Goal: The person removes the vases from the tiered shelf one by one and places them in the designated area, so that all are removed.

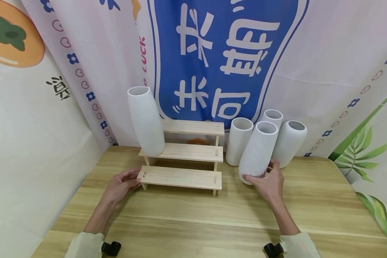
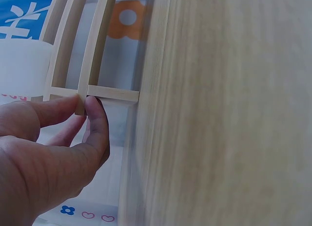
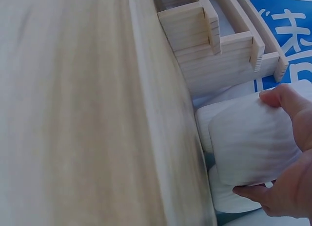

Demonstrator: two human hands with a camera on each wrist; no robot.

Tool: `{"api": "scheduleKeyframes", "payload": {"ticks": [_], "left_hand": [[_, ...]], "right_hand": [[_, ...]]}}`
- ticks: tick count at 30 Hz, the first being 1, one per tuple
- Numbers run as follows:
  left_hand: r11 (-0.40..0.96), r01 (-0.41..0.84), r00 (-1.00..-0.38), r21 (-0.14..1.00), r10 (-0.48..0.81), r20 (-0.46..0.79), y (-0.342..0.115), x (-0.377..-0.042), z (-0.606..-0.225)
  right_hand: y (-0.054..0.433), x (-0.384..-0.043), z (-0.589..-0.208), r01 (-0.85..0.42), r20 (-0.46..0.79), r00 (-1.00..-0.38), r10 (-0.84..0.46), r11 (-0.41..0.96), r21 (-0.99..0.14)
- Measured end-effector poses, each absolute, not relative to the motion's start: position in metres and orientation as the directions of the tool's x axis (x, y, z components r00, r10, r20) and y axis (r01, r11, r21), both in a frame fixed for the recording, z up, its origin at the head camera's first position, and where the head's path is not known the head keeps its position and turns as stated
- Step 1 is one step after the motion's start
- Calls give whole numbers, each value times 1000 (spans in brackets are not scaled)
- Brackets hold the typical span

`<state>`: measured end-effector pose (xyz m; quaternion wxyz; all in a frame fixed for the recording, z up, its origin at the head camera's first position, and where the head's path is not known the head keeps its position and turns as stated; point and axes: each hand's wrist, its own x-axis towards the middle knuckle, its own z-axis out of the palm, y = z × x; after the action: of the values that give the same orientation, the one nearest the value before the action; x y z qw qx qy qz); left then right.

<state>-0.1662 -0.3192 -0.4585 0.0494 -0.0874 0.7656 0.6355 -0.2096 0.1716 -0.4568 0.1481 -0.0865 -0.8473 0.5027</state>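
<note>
1. With the right hand, pinching the tall ridged white ceramic-looking vase low between thumb and fingers, right of the pale wooden three-tier stand, before three other white vases.
2. With the left hand, pinching the stand's lowest left end.
3. Could tip from so low a grip, or clink against those behind if swung sideways; could topple the middle tier's smooth white vase through tugging the stand.
4. Points mouth up along a near-vertical long axis.
</note>
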Motion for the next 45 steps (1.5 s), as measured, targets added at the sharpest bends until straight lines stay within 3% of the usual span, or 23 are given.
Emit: {"api": "scheduleKeyframes", "payload": {"ticks": [30, 38, 45], "left_hand": [[189, -203, -978, 961, -88, -189, -321, -166, -460], [182, -207, -977, 961, -80, -196, -320, -168, -459], [179, -203, -978, 963, -82, -191, -320, -167, -459]], "right_hand": [[167, -218, -468, -7, 123, -960, 250, 420, -908], [179, -212, -444, 16, 61, -984, 168, 422, -907], [180, -200, -411, -50, 138, -966, 218, 366, -929]]}}
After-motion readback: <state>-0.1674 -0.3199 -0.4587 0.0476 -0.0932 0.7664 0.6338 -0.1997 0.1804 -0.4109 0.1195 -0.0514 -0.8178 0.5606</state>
